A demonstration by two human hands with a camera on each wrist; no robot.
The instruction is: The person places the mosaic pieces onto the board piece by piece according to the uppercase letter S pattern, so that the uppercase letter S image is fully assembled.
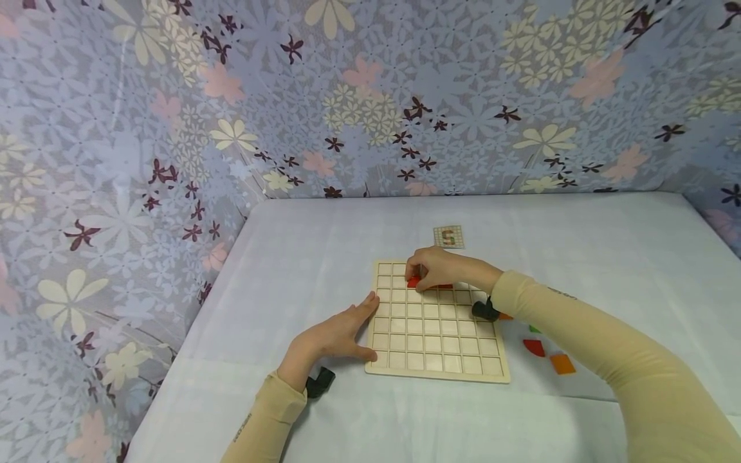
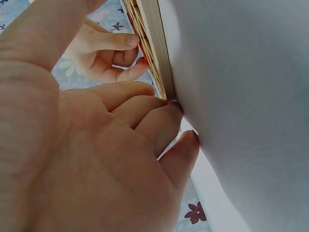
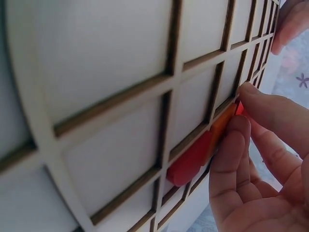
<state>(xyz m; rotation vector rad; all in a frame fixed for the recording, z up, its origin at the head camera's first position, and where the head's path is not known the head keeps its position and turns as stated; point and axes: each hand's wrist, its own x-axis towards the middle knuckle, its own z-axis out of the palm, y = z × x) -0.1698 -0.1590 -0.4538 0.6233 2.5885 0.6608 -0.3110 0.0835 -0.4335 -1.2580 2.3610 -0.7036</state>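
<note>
A pale wooden grid board [image 1: 437, 375] lies on the white table. My left hand [image 1: 336, 335] rests at its left edge with the fingers extended, fingertips and thumb right at the rim. Over the board's upper rows, my right hand [image 1: 441, 267] pinches a small red piece [image 3: 240, 108] between thumb and fingers, at a grid cell. Beside that piece, the right wrist view shows an orange piece [image 3: 221, 129] and a red piece with a rounded edge [image 3: 186, 164] sitting in the same row. My fingers partly cover the orange one.
Beyond the board lies a small pattern card [image 1: 448, 237] with an S-like figure on a grid. Right of the board are a red quarter-round piece [image 1: 534, 348], an orange square [image 1: 562, 364] and a green piece [image 1: 534, 329], partly under my right sleeve. Flowered cloth [image 1: 370, 96] rises behind the table.
</note>
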